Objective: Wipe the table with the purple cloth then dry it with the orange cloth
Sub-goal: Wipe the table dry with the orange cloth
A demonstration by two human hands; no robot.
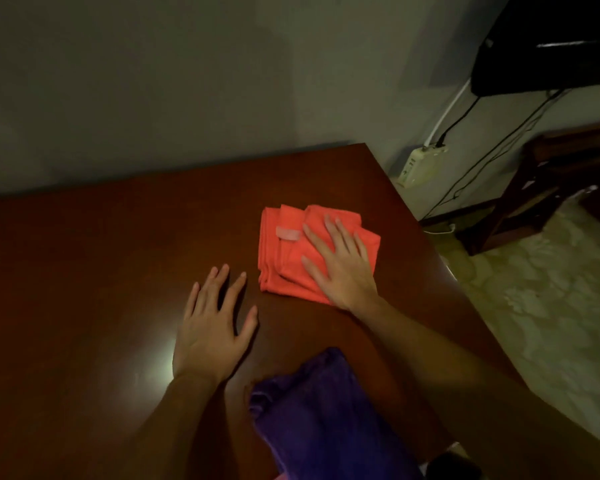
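A folded orange cloth (284,251) lies on the dark brown table (101,254), right of its middle. My right hand (340,265) lies flat on the cloth's right half with fingers straight and spread. My left hand (212,327) rests palm down on the bare wood just left of the cloth, fingers spread, holding nothing. A crumpled purple cloth (319,414) sits at the near edge of the table, between my two forearms and touched by neither hand.
A grey wall runs behind the table. Right of the table's edge are a white power strip (418,166) with cables, a dark wooden chair (551,188) and a pale patterned floor. A black object (548,46) hangs at the top right.
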